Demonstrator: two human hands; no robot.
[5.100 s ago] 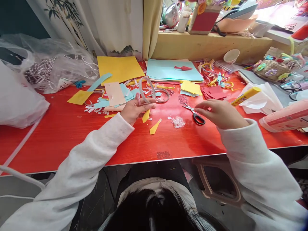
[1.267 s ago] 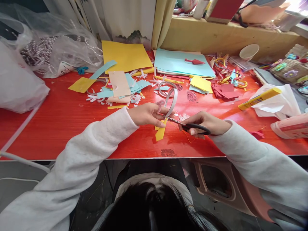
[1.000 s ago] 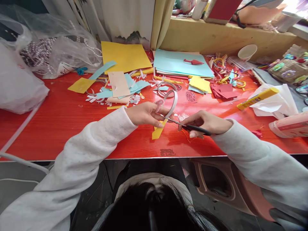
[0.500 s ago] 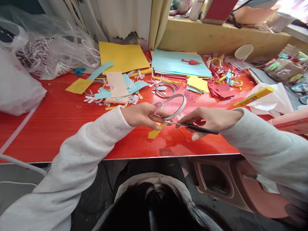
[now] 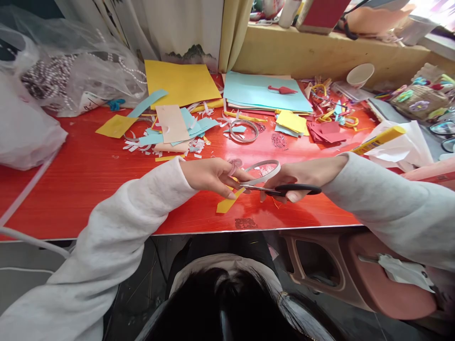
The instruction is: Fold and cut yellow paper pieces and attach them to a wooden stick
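My left hand (image 5: 212, 175) pinches a small yellow paper piece (image 5: 227, 203) over the red table (image 5: 81, 184), just in from its front edge. A white ring of tape (image 5: 262, 172) hangs from the same hand, lying nearly flat. My right hand (image 5: 296, 176) grips black-handled scissors (image 5: 284, 189), whose blades point left and meet the yellow piece at my left fingertips. Both sleeves are white.
Yellow (image 5: 179, 84) and light blue (image 5: 265, 92) paper sheets lie at the back among paper scraps (image 5: 174, 130). Another tape ring (image 5: 243, 130), red scraps (image 5: 329, 131), a yellow glue stick (image 5: 378, 139), a paper cup (image 5: 359, 75) and plastic bags (image 5: 53, 85) surround the work spot.
Five seconds ago the scissors lay on the table; my right hand took them up and cuts the yellow piece. The tape ring has tipped from upright to nearly flat.
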